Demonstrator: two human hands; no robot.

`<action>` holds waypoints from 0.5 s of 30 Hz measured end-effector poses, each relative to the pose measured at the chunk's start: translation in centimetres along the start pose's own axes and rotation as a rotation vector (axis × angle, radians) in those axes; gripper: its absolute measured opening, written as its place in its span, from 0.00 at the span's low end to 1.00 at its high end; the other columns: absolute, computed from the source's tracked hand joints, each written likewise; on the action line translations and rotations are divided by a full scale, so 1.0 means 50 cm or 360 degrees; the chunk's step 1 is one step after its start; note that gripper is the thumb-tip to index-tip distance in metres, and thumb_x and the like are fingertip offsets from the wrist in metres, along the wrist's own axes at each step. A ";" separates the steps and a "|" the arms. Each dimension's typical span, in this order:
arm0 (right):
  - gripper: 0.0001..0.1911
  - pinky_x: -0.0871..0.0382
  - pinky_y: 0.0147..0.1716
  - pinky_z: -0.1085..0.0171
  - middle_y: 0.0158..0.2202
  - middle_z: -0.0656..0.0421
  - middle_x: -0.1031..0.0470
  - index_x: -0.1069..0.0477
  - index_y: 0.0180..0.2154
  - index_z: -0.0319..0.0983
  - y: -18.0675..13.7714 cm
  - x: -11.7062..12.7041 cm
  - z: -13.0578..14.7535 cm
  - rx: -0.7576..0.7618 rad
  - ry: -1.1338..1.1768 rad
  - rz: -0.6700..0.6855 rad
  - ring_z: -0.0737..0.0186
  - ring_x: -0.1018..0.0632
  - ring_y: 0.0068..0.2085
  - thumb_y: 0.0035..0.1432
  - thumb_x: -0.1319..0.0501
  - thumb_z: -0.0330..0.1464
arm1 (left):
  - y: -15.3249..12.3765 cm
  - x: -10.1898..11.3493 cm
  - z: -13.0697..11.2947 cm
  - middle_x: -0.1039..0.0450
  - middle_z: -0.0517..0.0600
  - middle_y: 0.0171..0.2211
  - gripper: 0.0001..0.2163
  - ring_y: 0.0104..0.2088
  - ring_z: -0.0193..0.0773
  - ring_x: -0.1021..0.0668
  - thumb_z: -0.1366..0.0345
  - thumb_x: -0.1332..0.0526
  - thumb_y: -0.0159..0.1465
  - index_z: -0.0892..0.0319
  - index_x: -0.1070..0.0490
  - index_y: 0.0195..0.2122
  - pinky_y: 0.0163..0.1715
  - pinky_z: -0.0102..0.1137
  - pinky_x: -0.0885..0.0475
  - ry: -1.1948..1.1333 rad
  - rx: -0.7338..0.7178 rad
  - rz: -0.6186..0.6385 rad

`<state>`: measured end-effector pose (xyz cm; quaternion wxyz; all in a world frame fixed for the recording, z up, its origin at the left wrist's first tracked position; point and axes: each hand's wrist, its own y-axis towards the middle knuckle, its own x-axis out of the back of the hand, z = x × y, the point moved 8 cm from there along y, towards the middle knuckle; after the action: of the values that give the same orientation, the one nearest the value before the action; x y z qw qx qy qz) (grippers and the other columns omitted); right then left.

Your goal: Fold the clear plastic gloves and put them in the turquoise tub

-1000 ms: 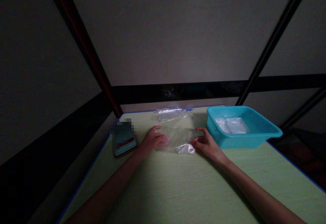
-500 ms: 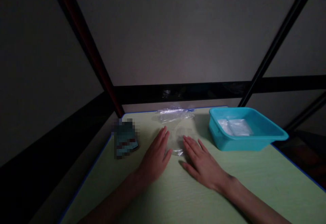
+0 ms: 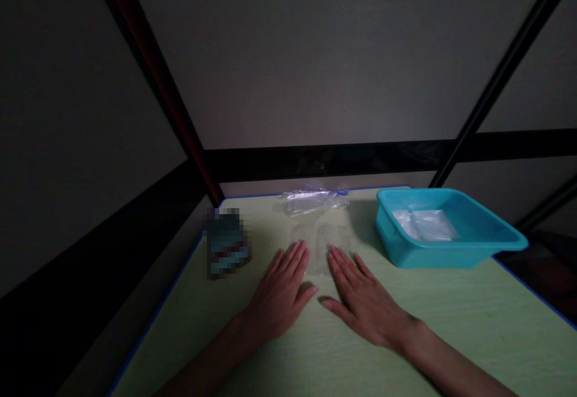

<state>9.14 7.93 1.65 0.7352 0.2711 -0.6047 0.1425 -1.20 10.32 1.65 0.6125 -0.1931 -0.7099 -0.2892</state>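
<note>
A clear plastic bag [image 3: 321, 252] lies flat on the light green table [image 3: 311, 355], faint against its surface. My left hand [image 3: 282, 292] rests palm down with its fingertips on the bag's left side, thumb apart. On the other side my right hand [image 3: 365, 298] lies palm down too, fingers stretched over the bag's right part. Neither hand grips anything. Behind the bag, close to the table's far edge, is a crumpled clear plastic wrapper [image 3: 313, 200].
At the right stands a turquoise plastic basin [image 3: 433, 255] with folded clear plastic bags [image 3: 430, 225] inside. A blurred-out object [image 3: 228, 246] lies at the table's far left. A wall with dark bands [image 3: 333, 161] rises behind the table.
My left hand has turned from its edge to lie flatter, palm down. The bag between the hands looks flatter. The camera view has shifted slightly.
</note>
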 end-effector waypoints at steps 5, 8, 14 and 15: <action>0.36 0.53 0.54 0.46 0.59 0.43 0.56 0.57 0.58 0.28 -0.002 -0.002 0.000 -0.0037 0.0067 -0.0018 0.51 0.53 0.60 0.58 0.57 0.47 | -0.002 -0.003 0.020 0.54 0.56 0.60 0.26 0.59 0.42 0.51 0.56 0.53 0.62 0.63 0.53 0.58 0.56 0.43 0.53 -0.0037 0.0029 0.0017; 0.34 0.52 0.54 0.47 0.59 0.44 0.54 0.56 0.58 0.29 0.001 0.012 -0.006 -0.0043 0.0077 -0.0036 0.51 0.51 0.59 0.58 0.54 0.45 | -0.005 -0.002 0.033 0.54 0.58 0.60 0.26 0.59 0.44 0.51 0.56 0.52 0.61 0.65 0.53 0.58 0.55 0.44 0.52 -0.0054 0.0067 0.0024; 0.09 0.37 0.43 0.56 0.45 0.51 0.32 0.33 0.39 0.35 0.001 0.066 -0.025 0.0113 -0.0060 -0.0023 0.55 0.32 0.46 0.55 0.45 0.31 | -0.005 0.025 0.045 0.50 0.57 0.58 0.23 0.58 0.43 0.46 0.63 0.49 0.60 0.64 0.49 0.57 0.55 0.42 0.49 -0.0215 0.0036 -0.0120; 0.06 0.36 0.41 0.57 0.41 0.52 0.31 0.32 0.35 0.36 0.000 0.068 -0.025 0.0156 -0.0123 -0.0010 0.55 0.30 0.42 0.55 0.45 0.29 | -0.005 0.027 0.046 0.47 0.56 0.57 0.22 0.57 0.42 0.44 0.64 0.49 0.60 0.63 0.47 0.56 0.55 0.41 0.48 -0.0239 0.0026 -0.0137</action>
<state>10.93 8.23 4.79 0.6976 0.3139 -0.6241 0.1590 -3.34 11.51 2.77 0.5460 -0.1785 -0.7638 -0.2943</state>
